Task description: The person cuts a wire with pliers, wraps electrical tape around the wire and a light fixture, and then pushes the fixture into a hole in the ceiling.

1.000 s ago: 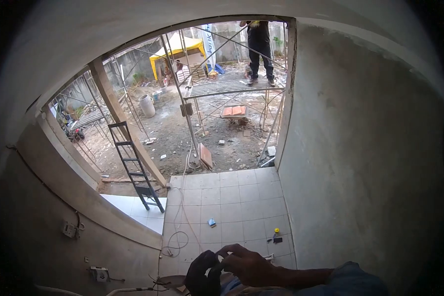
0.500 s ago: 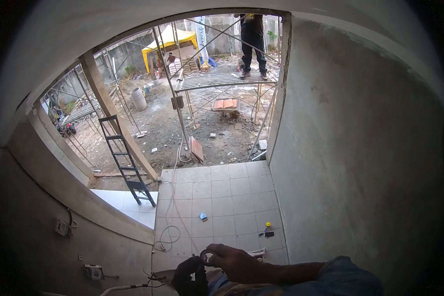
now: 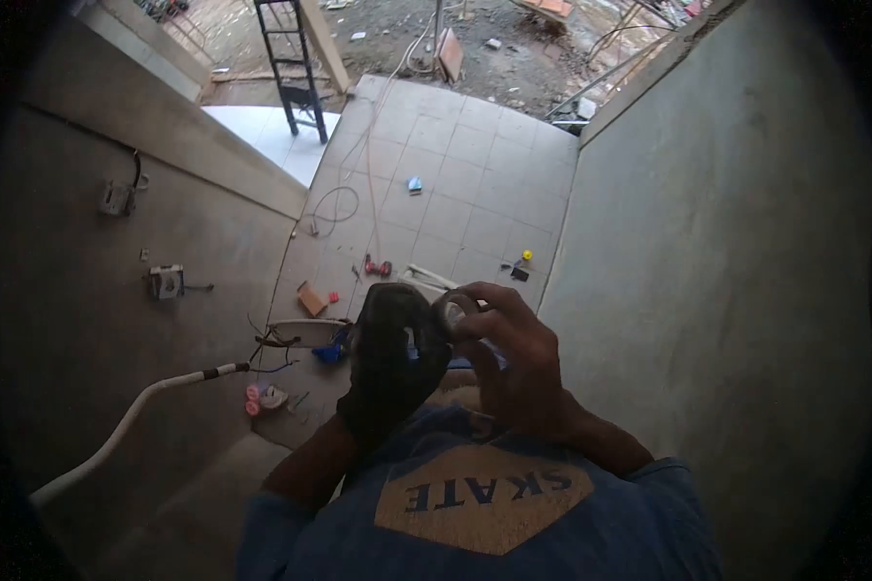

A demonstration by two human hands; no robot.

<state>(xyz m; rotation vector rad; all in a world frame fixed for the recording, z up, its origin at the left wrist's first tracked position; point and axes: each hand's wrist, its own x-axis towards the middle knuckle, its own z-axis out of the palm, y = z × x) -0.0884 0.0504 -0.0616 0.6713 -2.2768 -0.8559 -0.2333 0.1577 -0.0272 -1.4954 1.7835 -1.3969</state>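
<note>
A small ring-shaped roll of tape is between my two hands, in front of my chest. My right hand, bare, grips it with thumb and curled fingers. My left hand, in a dark glove, is closed, its fingertips against the roll's left side; any loose tape end is too small to make out. To the left of the glove, thin wires stick out from the end of a white conduit. A blue object shows just beside the glove, partly hidden.
Below on the tiled floor lie a red tool, a cardboard box, a yellow round item and a coiled cable. A black ladder leans at the opening. Electrical boxes are on the left wall.
My view has tilted down, so the scaffold and the person on it are out of sight. Both hands and the roll of tape now appear higher in view.
</note>
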